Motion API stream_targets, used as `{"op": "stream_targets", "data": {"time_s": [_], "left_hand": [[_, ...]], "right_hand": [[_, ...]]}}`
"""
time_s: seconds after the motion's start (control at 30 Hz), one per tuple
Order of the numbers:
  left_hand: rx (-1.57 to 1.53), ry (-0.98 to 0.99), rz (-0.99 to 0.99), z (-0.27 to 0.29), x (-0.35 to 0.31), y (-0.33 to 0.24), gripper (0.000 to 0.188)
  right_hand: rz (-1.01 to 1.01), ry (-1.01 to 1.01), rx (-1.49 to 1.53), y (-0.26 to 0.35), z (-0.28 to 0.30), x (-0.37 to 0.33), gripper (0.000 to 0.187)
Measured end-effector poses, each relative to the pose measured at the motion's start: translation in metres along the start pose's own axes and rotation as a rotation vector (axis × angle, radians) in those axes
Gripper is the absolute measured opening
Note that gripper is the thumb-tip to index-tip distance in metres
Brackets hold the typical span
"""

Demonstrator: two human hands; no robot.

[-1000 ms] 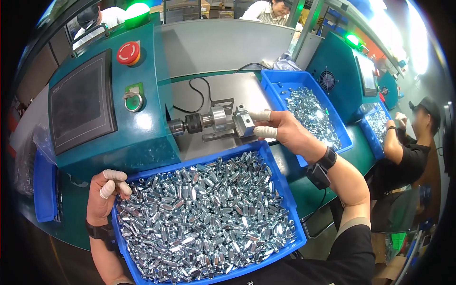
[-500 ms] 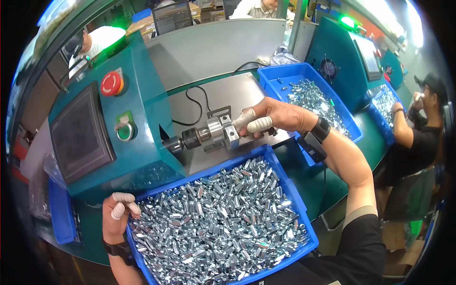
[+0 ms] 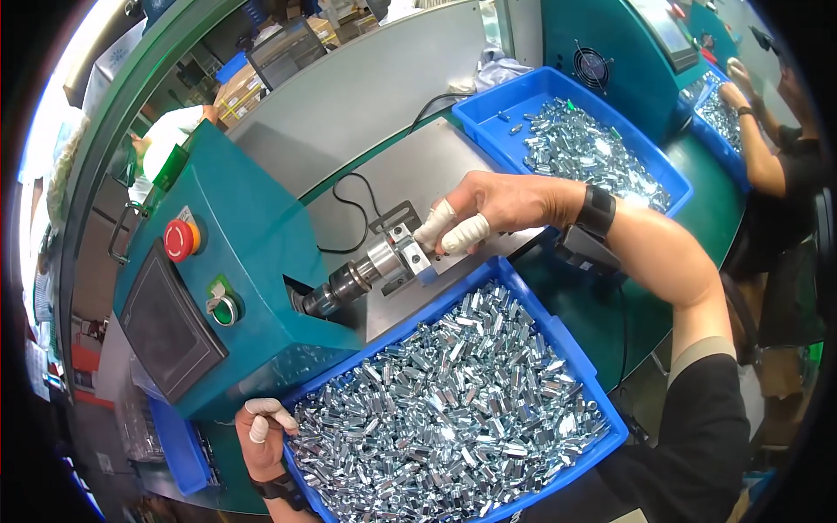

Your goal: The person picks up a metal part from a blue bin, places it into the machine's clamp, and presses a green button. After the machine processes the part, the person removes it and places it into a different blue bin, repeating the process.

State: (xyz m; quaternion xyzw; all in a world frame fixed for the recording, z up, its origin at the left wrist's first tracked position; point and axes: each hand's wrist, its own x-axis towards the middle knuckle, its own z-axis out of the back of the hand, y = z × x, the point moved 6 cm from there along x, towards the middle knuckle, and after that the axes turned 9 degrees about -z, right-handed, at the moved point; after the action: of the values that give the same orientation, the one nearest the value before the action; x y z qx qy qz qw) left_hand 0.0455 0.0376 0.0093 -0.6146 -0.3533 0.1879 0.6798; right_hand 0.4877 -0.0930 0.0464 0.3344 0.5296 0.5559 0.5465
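My right hand (image 3: pixel 501 212), with white wraps on its fingers, is at the open end of a metal clamping fixture (image 3: pixel 408 247). Its thumb and fingers are pinched there, and whatever lies between them is hidden. A dark cylindrical spindle (image 3: pixel 338 289) joins the fixture to a green machine (image 3: pixel 253 253). Beside the left rim of a blue bin (image 3: pixel 571 344) is my left hand (image 3: pixel 264 433), its wrapped fingers curled together; I cannot make out what they hold. Shiny hexagonal metal pieces (image 3: pixel 445 401) fill this bin.
A second blue bin (image 3: pixel 466 109) with similar pieces stands at the back right. The machine carries a red stop button (image 3: pixel 180 240), a green button (image 3: pixel 224 310) and a dark screen (image 3: pixel 170 318). A black cable (image 3: pixel 356 209) lies behind the fixture. A co-worker (image 3: pixel 776 148) sits at the far right.
The whole view has tilted and shifted, so the machine and bins appear turned. My right hand stays at the fixture, and my left hand stays by the near bin's left rim.
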Motion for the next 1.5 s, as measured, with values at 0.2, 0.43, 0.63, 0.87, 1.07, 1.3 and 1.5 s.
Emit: {"op": "stream_targets", "data": {"time_s": [0.2,0.43,0.63,0.87,1.07,1.3,1.5], "left_hand": [[-0.04,-0.021,0.001,0.003,0.001,0.001,0.045],[-0.044,-0.007,-0.005,-0.001,0.005,-0.001,0.044],[-0.053,-0.013,-0.008,0.003,-0.002,0.0,0.043],[-0.047,0.036,-0.007,0.001,0.002,0.002,0.043],[-0.044,0.057,0.0,0.003,0.002,0.001,0.042],[-0.039,0.092,-0.028,-0.003,0.005,-0.001,0.037],[-0.073,0.101,-0.032,-0.009,0.005,0.001,0.036]], "right_hand": [[-0.006,-0.003,-0.011,-0.004,0.0,0.004,0.042],[-0.018,-0.016,-0.013,-0.008,0.004,0.004,0.042],[-0.072,-0.083,-0.012,-0.003,0.004,-0.002,0.042],[-0.269,-0.41,-0.075,0.01,0.009,-0.02,0.046],[-0.084,-0.738,-0.92,0.037,-0.008,-0.007,0.048],[-0.036,-0.794,-1.012,0.058,-0.028,-0.008,0.031],[-0.053,-0.87,-1.018,0.066,-0.018,-0.032,0.04]]}}
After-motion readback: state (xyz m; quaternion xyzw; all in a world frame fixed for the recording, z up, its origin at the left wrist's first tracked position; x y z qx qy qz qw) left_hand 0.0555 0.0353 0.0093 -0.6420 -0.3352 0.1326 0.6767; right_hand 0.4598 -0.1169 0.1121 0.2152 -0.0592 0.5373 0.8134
